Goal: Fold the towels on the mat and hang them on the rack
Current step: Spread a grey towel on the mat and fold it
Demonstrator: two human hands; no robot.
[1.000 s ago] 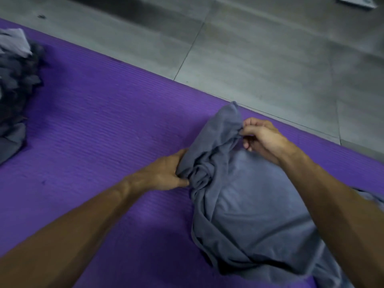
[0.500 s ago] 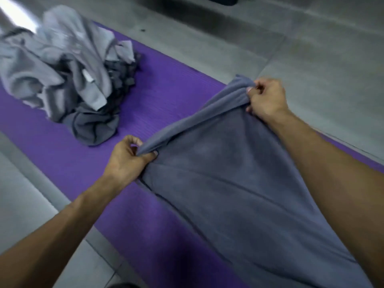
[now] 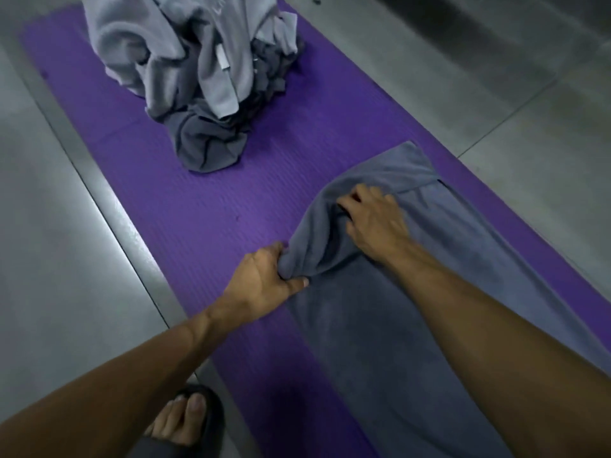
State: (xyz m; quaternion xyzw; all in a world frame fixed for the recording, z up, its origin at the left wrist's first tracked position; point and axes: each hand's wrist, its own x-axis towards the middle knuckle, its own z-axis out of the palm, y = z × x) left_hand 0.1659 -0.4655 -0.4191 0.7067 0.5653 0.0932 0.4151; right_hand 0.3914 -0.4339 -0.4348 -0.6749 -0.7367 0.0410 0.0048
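Observation:
A grey-blue towel (image 3: 390,342) lies lengthwise on the purple mat (image 3: 205,206), its far end bunched and partly folded over. My left hand (image 3: 264,282) grips the towel's near-left corner between thumb and fingers. On the bunched far end, my right hand (image 3: 373,223) has its fingers curled into the cloth fold. A heap of unfolded light and dark grey towels (image 3: 198,71) sits on the mat's far end. No rack is in view.
Grey tiled floor (image 3: 59,226) surrounds the mat on both sides. My foot in a dark sandal (image 3: 188,421) stands on the floor at the mat's left edge, near the bottom of the view.
The towel, held stretched above the mat, now lies on it. My right hand left the far corner and came down onto the bunched end. The view swung so the heap sits farther ahead.

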